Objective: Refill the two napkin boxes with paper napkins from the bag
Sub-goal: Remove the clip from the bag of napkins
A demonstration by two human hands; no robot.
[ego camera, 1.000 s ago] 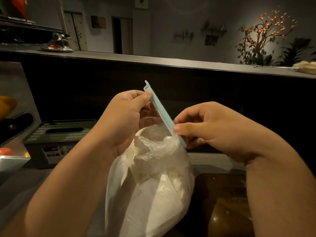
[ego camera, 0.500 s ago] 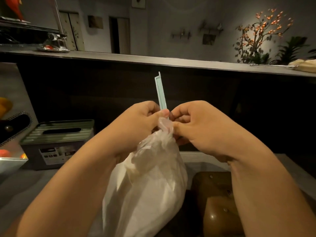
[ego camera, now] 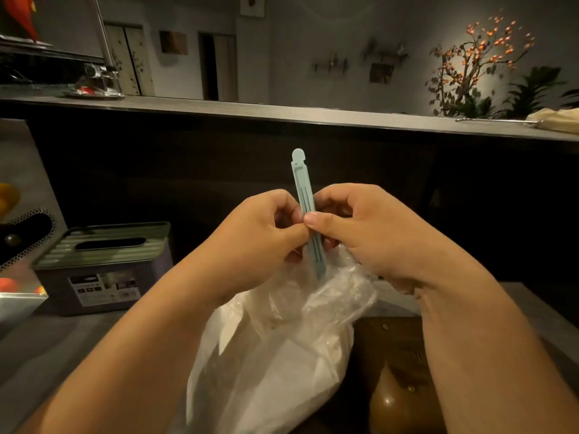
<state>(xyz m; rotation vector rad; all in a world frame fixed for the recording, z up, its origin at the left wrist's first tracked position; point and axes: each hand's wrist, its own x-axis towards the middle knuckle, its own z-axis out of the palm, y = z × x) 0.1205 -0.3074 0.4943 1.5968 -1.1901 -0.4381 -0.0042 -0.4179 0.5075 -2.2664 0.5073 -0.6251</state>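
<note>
Both hands, left (ego camera: pixel 266 233) and right (ego camera: pixel 360 227), pinch the clip (ego camera: pixel 305 195) atop the bag (ego camera: pixel 275 355); unsealing seems underway, sliding it free next.

The bench (ego camera: pixel 47 349) shows open grey surface at 8 o'clock, between the napkin box (ego camera: pixel 103 267) and the left forearm. The napkin box stands at 9 o'clock, its slotted lid unobstructed from above. A perforated metal panel (ego camera: pixel 28 233) and a metal tray edge (ego camera: pixel 18 303) close off the far left. The plastic bag (ego camera: pixel 282 349) fills the centre at 6 o'clock; the sealing clip (ego camera: pixel 305 211) stands upright above it, with both hands on either side. A brown padded seat (ego camera: pixel 394 386) blocks 5 o'clock. A dark wall panel (ego camera: pixel 313 158) under the upper counter ledge (ego camera: pixel 282 112) bounds reach at 12 o'clock.
</note>
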